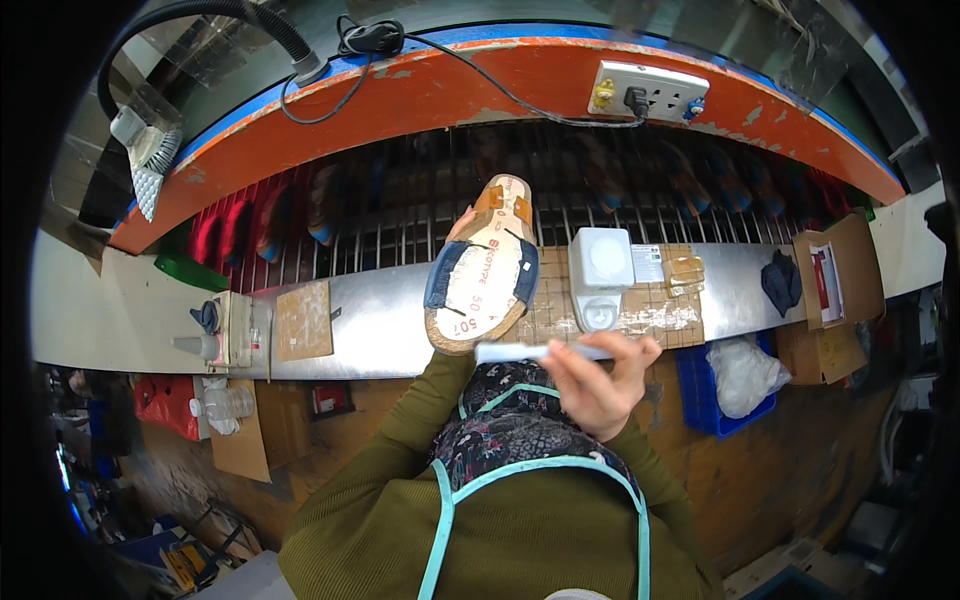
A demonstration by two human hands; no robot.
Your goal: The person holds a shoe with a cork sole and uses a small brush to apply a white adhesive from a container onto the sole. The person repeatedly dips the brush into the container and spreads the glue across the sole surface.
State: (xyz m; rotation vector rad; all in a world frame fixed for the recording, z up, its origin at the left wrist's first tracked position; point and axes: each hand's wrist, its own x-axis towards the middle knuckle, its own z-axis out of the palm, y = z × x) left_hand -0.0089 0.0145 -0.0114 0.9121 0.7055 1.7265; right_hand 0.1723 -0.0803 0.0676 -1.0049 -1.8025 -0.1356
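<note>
An unfinished sandal [480, 280] is held up in front of me with its pale underside facing me. Dark blue strap ends [458, 272] fold over both its edges, and brown tape lies near its narrow far end. My left hand [463, 222] grips it from behind, with only a bit of the fingers showing past its left edge. In my right hand [605, 385], a slim whitish stick-shaped tool [512, 352] is pinched between thumb and fingers. Its tip lies just below the sandal's near end; whether they touch I cannot tell.
Beyond the metal bench [385, 300] runs a rack of bars carrying several shoes. A white plastic container [603, 262] stands on a brown taped board [660, 320]. A cardboard box [845, 270] is at right, a blue bin [715, 405] below. A brush [150, 150] hangs far left.
</note>
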